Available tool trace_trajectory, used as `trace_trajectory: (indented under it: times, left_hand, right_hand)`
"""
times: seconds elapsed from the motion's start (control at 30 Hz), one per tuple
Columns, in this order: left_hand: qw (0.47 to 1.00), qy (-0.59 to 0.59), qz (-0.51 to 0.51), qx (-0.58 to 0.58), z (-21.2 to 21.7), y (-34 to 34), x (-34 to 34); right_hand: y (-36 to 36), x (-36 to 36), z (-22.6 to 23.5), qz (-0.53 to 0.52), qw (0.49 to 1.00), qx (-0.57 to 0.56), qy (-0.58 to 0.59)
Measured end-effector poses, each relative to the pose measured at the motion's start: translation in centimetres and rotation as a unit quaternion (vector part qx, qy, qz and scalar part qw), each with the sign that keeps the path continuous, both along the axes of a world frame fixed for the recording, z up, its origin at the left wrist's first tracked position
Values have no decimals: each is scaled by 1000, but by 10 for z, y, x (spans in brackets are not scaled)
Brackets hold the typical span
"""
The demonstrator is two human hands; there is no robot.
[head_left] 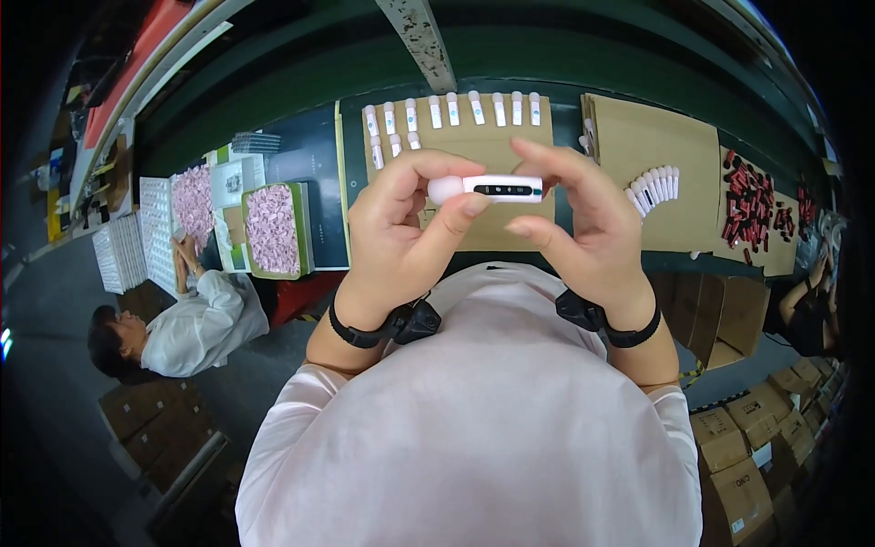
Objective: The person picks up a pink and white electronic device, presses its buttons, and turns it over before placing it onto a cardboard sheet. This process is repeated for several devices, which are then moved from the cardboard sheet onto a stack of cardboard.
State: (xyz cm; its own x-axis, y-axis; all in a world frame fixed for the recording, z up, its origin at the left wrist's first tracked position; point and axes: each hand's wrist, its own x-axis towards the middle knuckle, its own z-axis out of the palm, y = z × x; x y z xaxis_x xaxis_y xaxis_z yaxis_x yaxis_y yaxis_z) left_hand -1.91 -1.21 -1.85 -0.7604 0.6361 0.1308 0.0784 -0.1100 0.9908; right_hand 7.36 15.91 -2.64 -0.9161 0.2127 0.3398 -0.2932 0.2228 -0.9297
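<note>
White handheld device (492, 189) pinched crosswise between my left hand (401, 228) and right hand (583, 228); finished-looking row (451, 111) at 12 o'clock on cardboard sheet (492, 146), this one unplaced.

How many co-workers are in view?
2: one co-worker in a white shirt at lower left, one co-worker in a dark top at the right edge; others may be hidden.

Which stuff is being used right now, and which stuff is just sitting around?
In use:
- white device with pink tip, held by left hand and right hand

Sitting around:
- row of matching devices
- cardboard sheet
- red pieces
- trays of pink parts
</note>
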Motion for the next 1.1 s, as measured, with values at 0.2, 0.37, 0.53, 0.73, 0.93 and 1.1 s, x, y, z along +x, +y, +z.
trace_trajectory:
  times: [0.2, 0.37, 0.53, 0.73, 0.93, 1.1]
  left_hand:
    - [990, 140, -24, -10, 1, -1, -7]
    - [979, 203, -28, -22, 2, 0, -7]
    - [980, 198, -25, -23, 1, -1, -4]
    - [980, 197, -20, -2, 3, 1, -4]
    - [975, 213, -64, 0, -2, 2, -5]
    - [966, 245, -75, -15, -6, 5, -7]
  right_hand:
    - [2, 9, -1, -1, 999, 39, 10]
    - [2, 11, 0, 0, 999, 36, 26]
    - [0, 12, 1, 8, 999, 41, 35]
    - [2, 10, 0, 8, 994, 68, 80]
    - [-4, 13, -4, 0, 998, -13, 54]
    - [-6, 9, -8, -10, 995, 21, 94]
